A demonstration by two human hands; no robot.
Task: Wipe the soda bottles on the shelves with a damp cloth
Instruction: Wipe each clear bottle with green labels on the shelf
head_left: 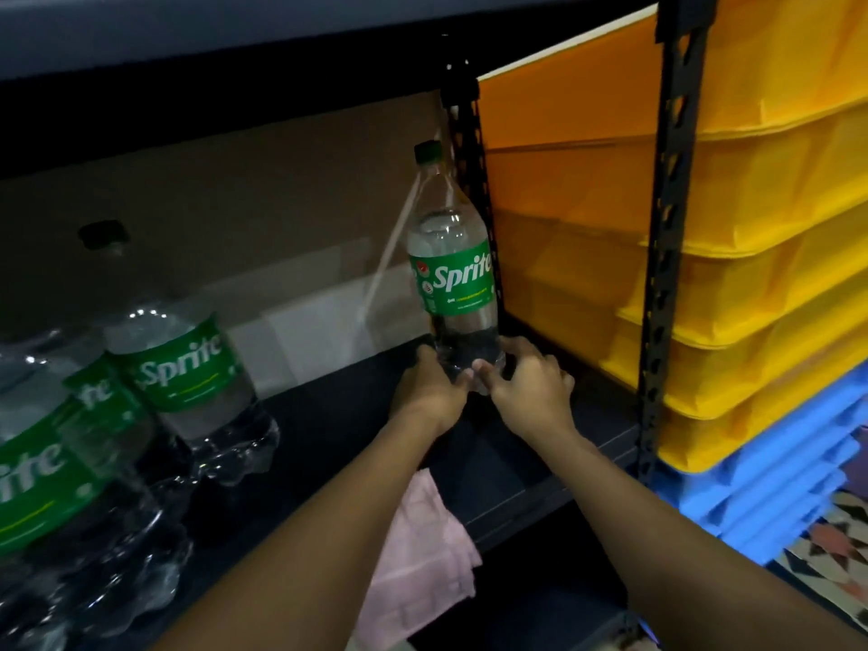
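Observation:
A clear Sprite bottle (453, 270) with a green label and green cap stands upright at the back right of the dark shelf (329, 415). My left hand (430, 385) grips its base from the left. My right hand (526, 380) grips the base from the right, thumb across the front. A pink cloth (418, 552) lies on the shelf's front edge under my left forearm; neither hand touches it. Several more Sprite bottles (183, 364) stand in a group on the left of the shelf.
A black perforated shelf post (667, 256) rises just right of the held bottle, with a second post (465, 148) behind it. Stacked yellow crates (761, 256) and blue crates (775, 491) stand to the right. Brown cardboard (235, 204) lines the shelf's back.

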